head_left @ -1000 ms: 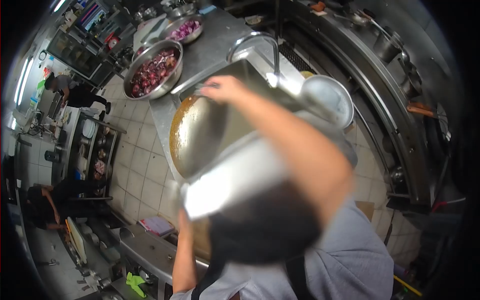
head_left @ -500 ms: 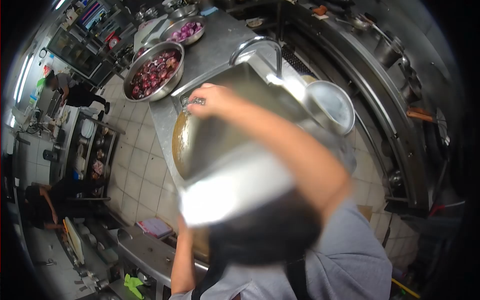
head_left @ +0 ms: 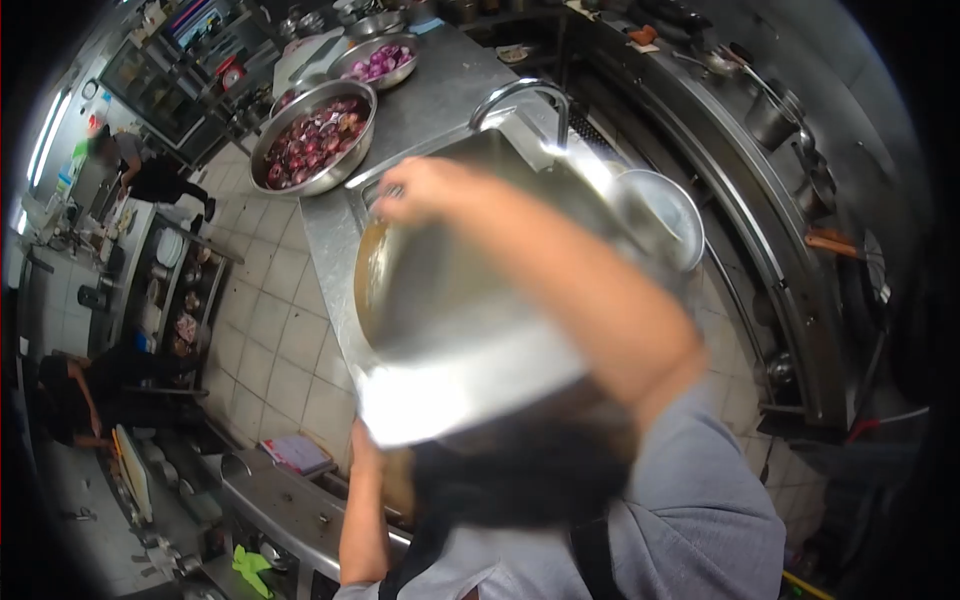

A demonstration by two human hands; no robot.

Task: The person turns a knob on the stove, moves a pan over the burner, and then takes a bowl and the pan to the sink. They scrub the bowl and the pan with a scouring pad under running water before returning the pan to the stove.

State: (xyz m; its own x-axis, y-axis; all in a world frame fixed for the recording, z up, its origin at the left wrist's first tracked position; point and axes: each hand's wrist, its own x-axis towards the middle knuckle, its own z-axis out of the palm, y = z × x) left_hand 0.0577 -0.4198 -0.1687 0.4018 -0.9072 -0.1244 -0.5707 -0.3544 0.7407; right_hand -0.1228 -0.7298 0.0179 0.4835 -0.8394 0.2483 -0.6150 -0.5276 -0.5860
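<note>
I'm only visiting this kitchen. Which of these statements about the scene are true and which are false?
1. The big steel pan is held tilted over the sink. True.
2. The large bowl on the counter is full of green leaves. False: it holds red-purple pieces.
3. The right hand is at the pan's upper rim. True.
4. The inside of the pan is spotless. False: a brown residue lines its left edge.
5. Nobody else is in the kitchen. False: another person stands at the far left, and one more bends low further down that side.
</note>
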